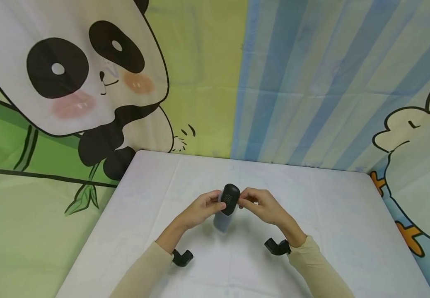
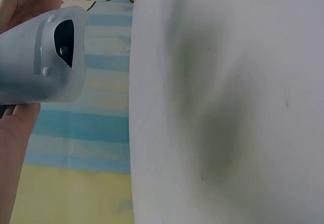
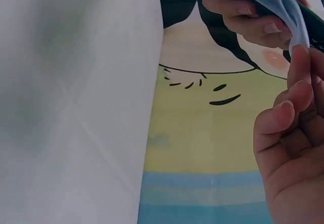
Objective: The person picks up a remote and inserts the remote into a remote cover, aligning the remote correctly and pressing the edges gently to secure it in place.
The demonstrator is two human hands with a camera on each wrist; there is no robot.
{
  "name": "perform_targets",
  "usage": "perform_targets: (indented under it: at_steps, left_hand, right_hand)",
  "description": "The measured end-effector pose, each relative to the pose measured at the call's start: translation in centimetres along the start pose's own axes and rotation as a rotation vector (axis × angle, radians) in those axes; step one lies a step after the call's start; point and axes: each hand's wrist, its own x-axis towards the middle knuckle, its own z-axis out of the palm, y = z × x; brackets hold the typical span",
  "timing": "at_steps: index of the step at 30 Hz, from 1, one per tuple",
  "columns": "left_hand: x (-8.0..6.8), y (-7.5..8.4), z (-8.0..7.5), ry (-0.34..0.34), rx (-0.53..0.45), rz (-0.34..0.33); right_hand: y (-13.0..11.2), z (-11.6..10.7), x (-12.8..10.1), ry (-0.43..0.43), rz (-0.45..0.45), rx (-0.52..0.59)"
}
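Note:
Above the middle of the white table, both hands hold one small object between them. It is a black oval device whose lower part sits in a translucent grey soft sleeve. My left hand grips it from the left, fingers curled round the sleeve, whose open end with a dark slot faces the left wrist camera. My right hand pinches it from the right. In the right wrist view its fingers touch the thin edge of the sleeve.
The white table is bare around the hands, with shadows beneath them. Cartoon backdrops close it in: a panda cloth on the left and back, a blue striped cloth with a duck on the right. Black camera mounts sit on both wrists.

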Motion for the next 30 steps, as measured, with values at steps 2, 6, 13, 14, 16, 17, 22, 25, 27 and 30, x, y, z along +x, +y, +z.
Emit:
perform_targets:
  at_steps: [2, 6, 13, 14, 16, 17, 22, 25, 27, 30]
  left_hand:
    - [-0.1, 0.1, -0.1, 0.0, 0.013, -0.005]
    - [-0.2, 0.4, 0.3, -0.025, 0.051, -0.022]
    - [0.1, 0.0, 1.0, 0.054, 0.113, -0.021]
    - [0.2, 0.1, 1.0, 0.072, 0.119, -0.014]
    - [0.2, 0.1, 1.1, 0.11, 0.136, -0.006]
    - [0.2, 0.1, 1.1, 0.124, 0.145, -0.003]
    - [0.1, 0.3, 1.4, 0.149, 0.204, 0.026]
    - [0.3, 0.5, 1.6, 0.145, 0.241, 0.075]
    - [0.4, 0.7, 1.7, 0.156, 0.3, 0.128]
    - [0.7, 0.9, 1.8, 0.187, 0.433, 0.227]
  right_hand:
    - [-0.1, 0.0, 0.0, -0.029, 0.018, -0.041]
    - [-0.5, 0.5, 0.2, -0.138, 0.048, -0.222]
    - [-0.7, 1.2, 0.3, -0.185, 0.069, -0.282]
    - [-0.5, 1.3, 0.2, -0.16, 0.064, -0.254]
    - [-0.2, 1.4, 0.0, -0.084, 0.049, -0.165]
    - [-0.1, 1.5, -0.1, -0.041, 0.039, -0.113]
    - [0.2, 1.8, -0.3, 0.129, 0.007, 0.241]
    - [-0.3, 1.9, -0.4, 0.185, -0.014, 0.412]
    - [-0.7, 1.9, -0.2, 0.225, -0.044, 0.495]
    - [-1.4, 1.6, 0.2, 0.271, -0.102, 0.594]
